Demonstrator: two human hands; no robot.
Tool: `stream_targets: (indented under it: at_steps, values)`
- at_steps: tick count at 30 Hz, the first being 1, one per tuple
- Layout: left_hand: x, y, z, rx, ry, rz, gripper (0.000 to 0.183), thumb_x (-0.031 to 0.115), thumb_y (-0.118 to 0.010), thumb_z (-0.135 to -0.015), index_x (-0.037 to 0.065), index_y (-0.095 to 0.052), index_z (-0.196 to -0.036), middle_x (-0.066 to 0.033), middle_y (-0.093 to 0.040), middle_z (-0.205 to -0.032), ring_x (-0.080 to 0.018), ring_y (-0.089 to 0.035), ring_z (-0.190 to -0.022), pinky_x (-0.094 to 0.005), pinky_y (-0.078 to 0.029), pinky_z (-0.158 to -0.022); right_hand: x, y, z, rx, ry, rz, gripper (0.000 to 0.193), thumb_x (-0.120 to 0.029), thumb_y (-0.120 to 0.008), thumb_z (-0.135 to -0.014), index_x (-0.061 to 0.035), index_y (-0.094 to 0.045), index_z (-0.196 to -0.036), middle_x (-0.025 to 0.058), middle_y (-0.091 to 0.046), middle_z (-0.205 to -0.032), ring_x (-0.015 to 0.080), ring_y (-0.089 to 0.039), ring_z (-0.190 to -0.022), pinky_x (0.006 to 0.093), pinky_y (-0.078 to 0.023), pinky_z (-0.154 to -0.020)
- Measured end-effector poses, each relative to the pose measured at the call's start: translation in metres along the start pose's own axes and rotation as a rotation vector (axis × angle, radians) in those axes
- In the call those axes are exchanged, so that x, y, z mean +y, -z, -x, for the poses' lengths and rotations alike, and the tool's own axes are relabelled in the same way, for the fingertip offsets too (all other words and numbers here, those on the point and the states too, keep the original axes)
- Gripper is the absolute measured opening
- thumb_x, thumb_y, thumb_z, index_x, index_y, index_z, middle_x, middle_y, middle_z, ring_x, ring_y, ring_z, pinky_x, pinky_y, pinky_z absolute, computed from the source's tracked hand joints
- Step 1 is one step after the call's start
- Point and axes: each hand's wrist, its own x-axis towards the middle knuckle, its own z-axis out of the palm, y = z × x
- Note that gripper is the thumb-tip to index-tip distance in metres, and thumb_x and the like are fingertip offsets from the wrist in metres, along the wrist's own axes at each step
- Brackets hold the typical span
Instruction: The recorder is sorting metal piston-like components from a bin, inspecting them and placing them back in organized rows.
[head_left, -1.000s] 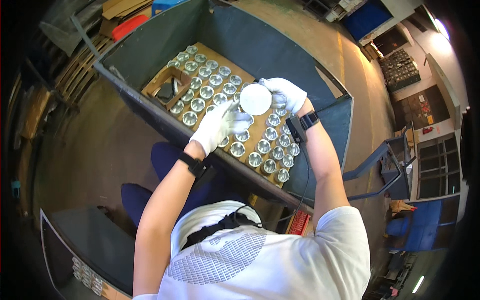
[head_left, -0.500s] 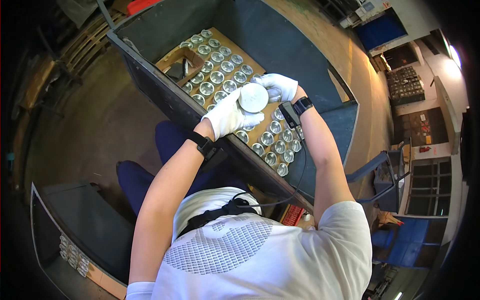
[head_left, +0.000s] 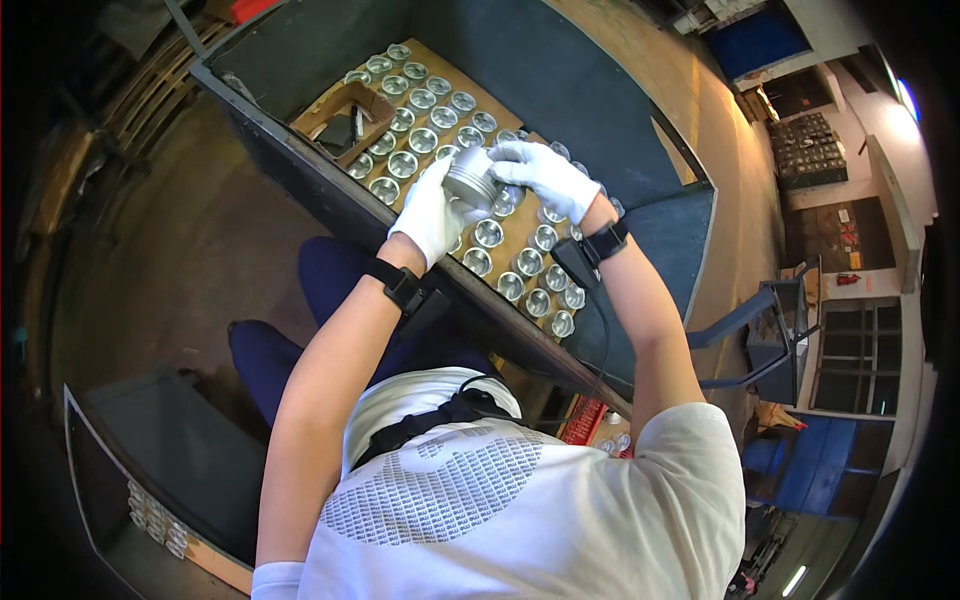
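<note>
A silver engine piston [head_left: 470, 180] with grooves around its side is held tilted above a bin of similar pistons. My left hand [head_left: 428, 212], in a white glove, is closed around its left side and underside. On the right side of the piston, my gloved right hand [head_left: 545, 178] has its fingers curled against the edge; the fingertips are partly hidden. Beneath both hands, rows of pistons [head_left: 488, 234] stand with their hollow ends up on a brown cardboard sheet [head_left: 512, 238].
The dark metal bin [head_left: 300, 170] has raised walls around the pistons. A cardboard box [head_left: 345, 120] with dark items sits in its left part. A second bin [head_left: 160, 450] with stacked pistons stands at lower left. A red tray [head_left: 583, 420] lies by my right side.
The piston has turned from showing its flat round top to showing its grooved side, and moved slightly left. My right hand has shifted left, its fingers now over the piston's right edge.
</note>
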Motion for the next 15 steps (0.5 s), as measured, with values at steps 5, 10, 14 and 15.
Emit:
stream_targets:
  at_steps: [5,10,14,15]
  values:
    - [-0.012,0.014,-0.015,0.008,-0.183,0.085,0.040,0.033,-0.048,-0.106,0.007,-0.056,-0.136,-0.0098,-0.065,-0.125,-0.0257,-0.061,-0.118,-0.0451,-0.049,-0.100,-0.011,-0.007,0.028,0.014,-0.183,-0.149,0.043,-0.024,-0.068,-0.097,0.0031,-0.062,-0.129,0.0066,-0.068,-0.107,0.0114,-0.062,-0.092,0.0285,-0.051,-0.084]
    - [-0.011,0.007,-0.012,0.105,-0.219,0.005,0.036,0.029,-0.051,-0.106,0.006,-0.057,-0.133,-0.0096,-0.066,-0.123,-0.0251,-0.062,-0.116,-0.0447,-0.049,-0.100,0.030,-0.019,0.030,0.068,0.077,-0.220,0.037,-0.018,-0.067,-0.097,0.0020,-0.064,-0.127,0.0060,-0.069,-0.105,0.0130,-0.064,-0.093,0.0304,-0.052,-0.088]
    - [-0.011,0.007,-0.011,0.083,-0.252,0.004,0.035,0.030,-0.055,-0.106,0.005,-0.058,-0.130,-0.0087,-0.066,-0.123,-0.0247,-0.063,-0.113,-0.0456,-0.049,-0.100,0.021,-0.028,0.034,0.161,0.182,-0.179,0.036,-0.020,-0.069,-0.095,0.0011,-0.067,-0.124,0.0058,-0.068,-0.095,0.0118,-0.064,-0.080,0.0285,-0.052,-0.077]
    - [-0.011,0.007,-0.011,0.084,-0.255,0.000,0.035,0.030,-0.055,-0.106,0.005,-0.058,-0.130,-0.0087,-0.066,-0.123,-0.0247,-0.063,-0.113,-0.0456,-0.049,-0.100,0.019,-0.027,0.032,0.160,0.186,-0.181,0.036,-0.020,-0.069,-0.095,0.0011,-0.067,-0.124,0.0058,-0.068,-0.095,0.0118,-0.064,-0.080,0.0285,-0.052,-0.077]
